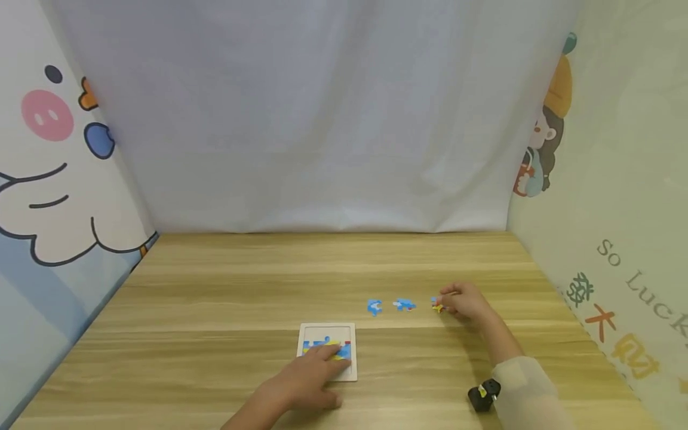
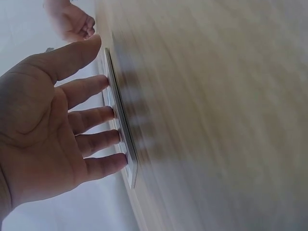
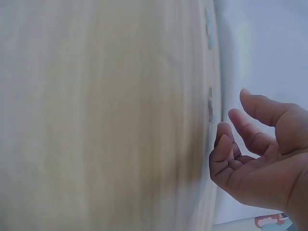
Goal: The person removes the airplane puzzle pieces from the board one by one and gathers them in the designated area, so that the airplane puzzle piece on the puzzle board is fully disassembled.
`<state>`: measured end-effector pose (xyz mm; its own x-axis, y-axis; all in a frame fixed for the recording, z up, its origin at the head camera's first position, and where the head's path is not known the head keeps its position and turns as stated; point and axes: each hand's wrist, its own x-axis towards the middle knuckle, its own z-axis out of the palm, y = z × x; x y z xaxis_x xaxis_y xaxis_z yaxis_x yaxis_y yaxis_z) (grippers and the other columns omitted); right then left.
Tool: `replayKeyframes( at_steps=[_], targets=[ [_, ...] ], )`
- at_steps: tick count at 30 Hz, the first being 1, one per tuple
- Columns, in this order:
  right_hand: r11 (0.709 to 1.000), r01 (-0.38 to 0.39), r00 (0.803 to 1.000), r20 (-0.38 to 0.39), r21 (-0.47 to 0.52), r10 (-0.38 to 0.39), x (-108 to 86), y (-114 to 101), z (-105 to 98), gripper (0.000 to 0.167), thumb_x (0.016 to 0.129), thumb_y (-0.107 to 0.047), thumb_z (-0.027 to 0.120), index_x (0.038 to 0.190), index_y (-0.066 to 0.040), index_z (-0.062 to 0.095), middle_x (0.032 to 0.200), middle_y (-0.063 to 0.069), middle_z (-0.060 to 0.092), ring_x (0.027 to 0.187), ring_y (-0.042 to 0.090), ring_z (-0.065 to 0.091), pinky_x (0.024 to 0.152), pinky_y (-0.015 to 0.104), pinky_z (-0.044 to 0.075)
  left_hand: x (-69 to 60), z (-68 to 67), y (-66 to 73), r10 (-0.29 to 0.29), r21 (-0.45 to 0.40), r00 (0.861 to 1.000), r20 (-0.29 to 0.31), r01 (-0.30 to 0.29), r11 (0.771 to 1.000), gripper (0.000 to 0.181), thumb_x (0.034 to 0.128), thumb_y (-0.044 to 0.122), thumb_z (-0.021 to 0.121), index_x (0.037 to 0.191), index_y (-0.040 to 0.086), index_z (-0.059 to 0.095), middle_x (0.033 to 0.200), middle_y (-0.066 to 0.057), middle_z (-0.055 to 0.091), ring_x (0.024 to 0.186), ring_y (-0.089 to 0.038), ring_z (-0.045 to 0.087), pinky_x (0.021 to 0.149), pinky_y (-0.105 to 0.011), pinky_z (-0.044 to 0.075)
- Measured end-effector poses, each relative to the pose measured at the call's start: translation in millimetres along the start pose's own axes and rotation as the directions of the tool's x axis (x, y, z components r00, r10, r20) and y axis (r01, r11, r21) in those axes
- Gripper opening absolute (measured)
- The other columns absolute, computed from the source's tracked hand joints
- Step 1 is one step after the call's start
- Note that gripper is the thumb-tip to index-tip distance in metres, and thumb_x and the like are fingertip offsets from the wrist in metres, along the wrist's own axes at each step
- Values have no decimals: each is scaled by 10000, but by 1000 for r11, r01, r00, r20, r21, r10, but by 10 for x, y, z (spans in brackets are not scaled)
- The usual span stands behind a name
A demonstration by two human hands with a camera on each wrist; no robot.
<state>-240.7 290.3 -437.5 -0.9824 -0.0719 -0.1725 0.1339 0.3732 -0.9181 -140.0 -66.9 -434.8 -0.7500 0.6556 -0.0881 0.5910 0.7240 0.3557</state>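
Observation:
My left hand (image 1: 309, 380) rests with spread, straight fingers on a white square puzzle board (image 1: 353, 353). Blue, yellow and red pieces (image 1: 317, 344) fill part of that board; my fingers cover some of them. In the left wrist view, the fingertips touch the edge of the thin board (image 2: 126, 132). My right hand (image 1: 464, 300) hovers beside a blue, red and yellow puzzle piece (image 1: 436, 306) on the table. Thumb and index finger stand apart in the right wrist view, the other fingers loosely bent, and a piece (image 3: 211, 106) lies just beyond them.
Two more blue and white puzzle pieces, one on the left (image 1: 374, 307) and one in the middle (image 1: 404, 304), lie in a row on the wooden table (image 1: 226, 286). A small black device (image 1: 482, 395) is at the right wrist. A white curtain (image 1: 322, 119) hangs behind.

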Motion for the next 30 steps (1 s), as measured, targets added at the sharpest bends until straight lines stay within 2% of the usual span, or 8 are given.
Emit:
replayKeyframes(
  at_steps=[2, 6, 9, 14, 21, 24, 30],
  targets=[
    [999, 15, 1000, 11, -30, -14, -35, -29, 22, 392, 893, -53, 580, 1183, 177, 451, 885, 133, 652, 589, 112, 518, 486, 183, 388, -11, -4, 1, 2, -14, 1000, -4, -2, 1000, 595, 761, 336, 726, 1297, 139, 561, 1369, -131, 429, 1249, -330, 384, 943, -499, 384],
    [994, 58, 998, 27, -93, -56, -109, -114, 91, 384, 906, -83, 582, 1179, 165, 475, 951, 163, 630, 768, 239, 593, 659, 308, 516, -17, -9, 8, 5, -20, 1000, -18, -6, 1000, 572, 770, 337, 726, 1279, 122, 577, 1379, -144, 421, 1243, -330, 401, 939, -496, 389],
    [985, 101, 995, 39, -138, -97, -149, -181, 160, 357, 907, -92, 584, 1160, 147, 506, 963, 174, 612, 833, 301, 590, 727, 390, 523, -32, 1, 11, 1, -1, 1000, -31, -1, 1000, 558, 772, 342, 722, 1266, 122, 589, 1388, -144, 415, 1242, -339, 407, 944, -495, 386],
    [969, 151, 988, 60, -194, -142, -176, -255, 291, 326, 896, -106, 601, 1132, 113, 545, 917, 132, 588, 834, 296, 565, 709, 410, 500, -90, 24, 4, 11, 29, 998, -63, -9, 1000, 535, 781, 341, 714, 1250, 113, 598, 1388, -150, 420, 1246, -370, 394, 961, -504, 367],
    [963, 197, 976, 133, -184, -174, -176, -294, 535, 258, 872, -95, 629, 1054, 82, 585, 822, 99, 562, 759, 225, 550, 658, 352, 486, -177, 6, -37, 30, 66, 995, -94, -24, 998, 472, 790, 317, 708, 1210, 119, 619, 1346, -151, 465, 1212, -360, 432, 937, -510, 389],
    [958, 208, 970, 167, -195, -177, -188, -308, 641, 238, 870, -102, 635, 1038, 62, 592, 832, 92, 557, 748, 201, 543, 647, 332, 480, -230, -14, -56, 26, 89, 996, -82, -18, 996, 489, 789, 326, 707, 1221, 116, 610, 1340, -147, 474, 1201, -378, 439, 911, -538, 399],
    [944, 257, 953, 215, -207, -212, -202, -394, 835, 250, 868, -124, 642, 1045, 48, 607, 851, 82, 563, 781, 208, 526, 656, 328, 474, -321, -42, -109, -10, 71, 1000, -27, 12, 997, 559, 780, 344, 712, 1272, 117, 574, 1375, -141, 443, 1225, -404, 405, 905, -575, 383]
  ],
)
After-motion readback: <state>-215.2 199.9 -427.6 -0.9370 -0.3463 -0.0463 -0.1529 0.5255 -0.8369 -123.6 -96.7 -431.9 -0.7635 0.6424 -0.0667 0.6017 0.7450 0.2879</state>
